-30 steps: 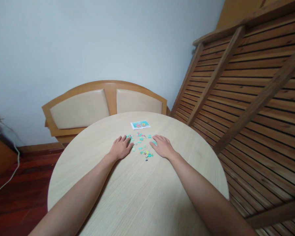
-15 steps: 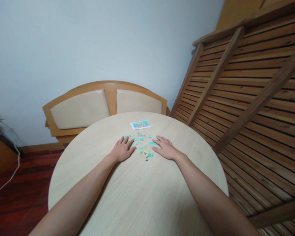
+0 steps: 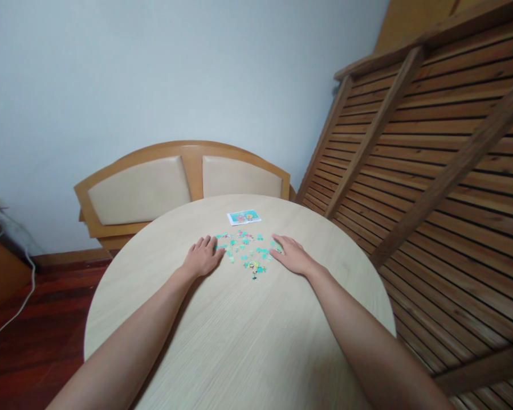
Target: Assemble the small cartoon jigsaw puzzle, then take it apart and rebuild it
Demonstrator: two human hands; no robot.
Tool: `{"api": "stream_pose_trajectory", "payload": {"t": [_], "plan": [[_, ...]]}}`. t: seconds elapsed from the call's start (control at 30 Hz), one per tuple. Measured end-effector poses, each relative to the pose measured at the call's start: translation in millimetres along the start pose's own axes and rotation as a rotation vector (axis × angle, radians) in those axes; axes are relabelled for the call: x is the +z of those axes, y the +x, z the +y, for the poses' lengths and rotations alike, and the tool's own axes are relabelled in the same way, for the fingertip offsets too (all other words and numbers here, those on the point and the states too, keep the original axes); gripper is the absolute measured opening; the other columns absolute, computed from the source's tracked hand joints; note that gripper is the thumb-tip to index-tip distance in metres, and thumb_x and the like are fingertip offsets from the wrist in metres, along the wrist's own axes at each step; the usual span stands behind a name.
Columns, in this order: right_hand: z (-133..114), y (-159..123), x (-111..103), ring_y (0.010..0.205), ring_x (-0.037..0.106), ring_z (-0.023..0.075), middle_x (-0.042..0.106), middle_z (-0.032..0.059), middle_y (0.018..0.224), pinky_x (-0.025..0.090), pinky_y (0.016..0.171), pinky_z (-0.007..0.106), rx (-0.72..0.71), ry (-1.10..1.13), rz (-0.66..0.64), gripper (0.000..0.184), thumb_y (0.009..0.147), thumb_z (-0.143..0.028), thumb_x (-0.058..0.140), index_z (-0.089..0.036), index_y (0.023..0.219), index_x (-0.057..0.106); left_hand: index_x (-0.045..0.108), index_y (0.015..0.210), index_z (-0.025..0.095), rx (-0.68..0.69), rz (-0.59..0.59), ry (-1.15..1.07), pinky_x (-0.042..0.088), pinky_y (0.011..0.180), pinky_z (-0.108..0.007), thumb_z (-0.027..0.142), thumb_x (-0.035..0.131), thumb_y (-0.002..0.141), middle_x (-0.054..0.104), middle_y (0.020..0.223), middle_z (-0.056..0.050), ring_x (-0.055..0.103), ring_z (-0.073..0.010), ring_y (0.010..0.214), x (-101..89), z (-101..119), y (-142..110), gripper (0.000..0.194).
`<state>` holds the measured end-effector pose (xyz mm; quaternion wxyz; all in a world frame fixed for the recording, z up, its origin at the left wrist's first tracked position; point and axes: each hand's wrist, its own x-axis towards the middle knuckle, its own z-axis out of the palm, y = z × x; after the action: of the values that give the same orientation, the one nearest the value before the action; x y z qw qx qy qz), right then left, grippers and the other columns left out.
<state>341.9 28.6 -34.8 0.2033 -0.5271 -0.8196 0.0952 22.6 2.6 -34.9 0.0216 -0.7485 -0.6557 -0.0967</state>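
Several small turquoise jigsaw pieces (image 3: pixel 262 250) lie scattered on the round table (image 3: pixel 239 336), between my two hands. Nearest to me is a joined-looking cluster with a yellow cartoon figure (image 3: pixel 253 265). My left hand (image 3: pixel 202 256) rests at the left edge of the pieces, palm down, fingers apart and holding nothing. On the right side, my right hand (image 3: pixel 294 254) lies palm down with thumb and fingers spread, its tips close to some pieces. Beyond the pieces lies a picture card (image 3: pixel 244 217) with a pink and a yellow figure on turquoise.
A wooden headboard (image 3: pixel 194 171) with cream panels stands behind the table, against the pale wall (image 3: pixel 175 68). Slatted wooden boards (image 3: pixel 410 171) lean along the right. At the left, a white cable (image 3: pixel 29 290) hangs over the dark red floor (image 3: pixel 47 307).
My left hand has slid left, off some pieces that now show beside it. My right hand has shifted slightly right, its fingers drawn closer together.
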Motion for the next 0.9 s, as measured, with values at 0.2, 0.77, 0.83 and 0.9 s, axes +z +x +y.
{"api": "stream_pose_trajectory", "payload": {"t": [0.2, 0.77, 0.83, 0.9], "plan": [[8.0, 10.7, 5.0, 0.143, 0.038, 0.0306, 0.042, 0.0134, 0.156, 0.026, 0.119, 0.046, 0.139, -0.061, 0.015, 0.071, 0.096, -0.058, 0.044, -0.016, 0.153, 0.037, 0.044, 0.141, 0.018, 0.003, -0.032, -0.024, 0.029, 0.114, -0.052, 0.053, 0.029, 0.101, 0.037, 0.156, -0.015, 0.033, -0.0362, 0.144, 5.1, 8.1, 1.2, 0.055], [-13.9, 3.8, 4.0, 0.15, 0.023, 0.0338, 0.035, 0.0049, 0.16, 0.015, 0.12, 0.059, -0.087, 0.015, -0.172, 0.065, 0.097, -0.066, 0.034, -0.029, 0.15, 0.043, 0.052, 0.139, 0.016, 0.099, 0.046, -0.09, 0.033, 0.115, -0.044, 0.053, 0.033, 0.099, 0.049, 0.15, -0.012, 0.044, -0.0301, 0.138, 10.2, 2.4, 15.5, 0.058], [-11.7, 5.3, 6.4, 0.147, 0.031, 0.0303, 0.04, 0.0068, 0.158, 0.02, 0.121, 0.053, -0.105, 0.009, -0.127, 0.063, 0.099, -0.061, 0.034, -0.024, 0.149, 0.045, 0.056, 0.133, 0.015, 0.074, 0.084, -0.079, 0.036, 0.113, -0.041, 0.05, 0.033, 0.1, 0.055, 0.144, -0.014, 0.05, -0.0282, 0.132, 10.4, 0.9, 16.5, 0.054], [-9.1, 6.5, 8.5, 0.143, 0.038, 0.0269, 0.046, 0.0088, 0.154, 0.026, 0.119, 0.047, -0.125, 0.003, -0.08, 0.06, 0.1, -0.057, 0.034, -0.021, 0.146, 0.048, 0.056, 0.134, 0.013, 0.042, 0.104, -0.071, 0.036, 0.113, -0.041, 0.049, 0.033, 0.099, 0.053, 0.145, -0.015, 0.049, -0.0289, 0.133, 12.2, -1.0, 18.5, 0.055]]}}
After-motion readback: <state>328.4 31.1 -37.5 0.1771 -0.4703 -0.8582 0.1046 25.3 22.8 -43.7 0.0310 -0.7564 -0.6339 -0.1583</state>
